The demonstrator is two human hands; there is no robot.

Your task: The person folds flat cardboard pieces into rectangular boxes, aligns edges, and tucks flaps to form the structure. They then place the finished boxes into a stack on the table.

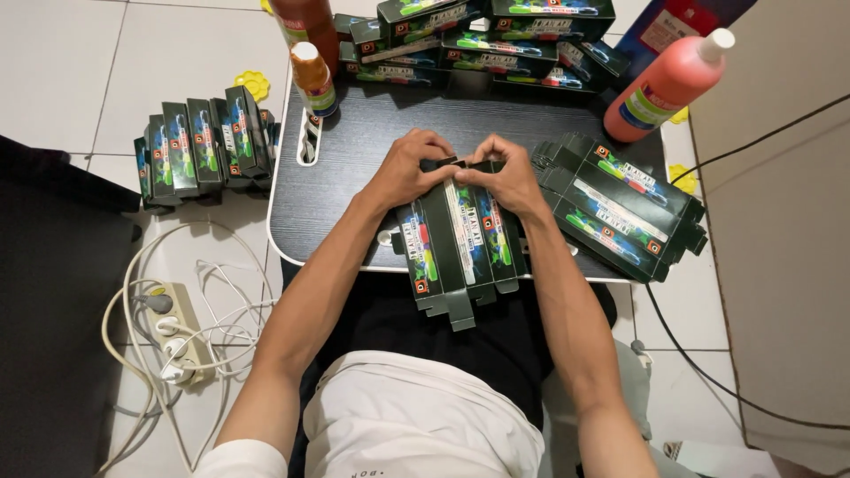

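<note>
A long dark carton [456,252] with green and blue print lies across the near edge of the small black table [354,150], its open flaps hanging toward me. My left hand [409,168] grips its far end from the left, fingers curled over the top flap. Pressed against it from the right, my right hand [500,173] pinches the same far end, and the thumbs of both hands meet at the flap.
A stack of flat unfolded cartons [620,208] lies on the table's right. Finished boxes line the far edge [496,35] and stand on the floor at left [204,146]. Orange bottles [314,80] [664,84], a power strip with white cables [177,332].
</note>
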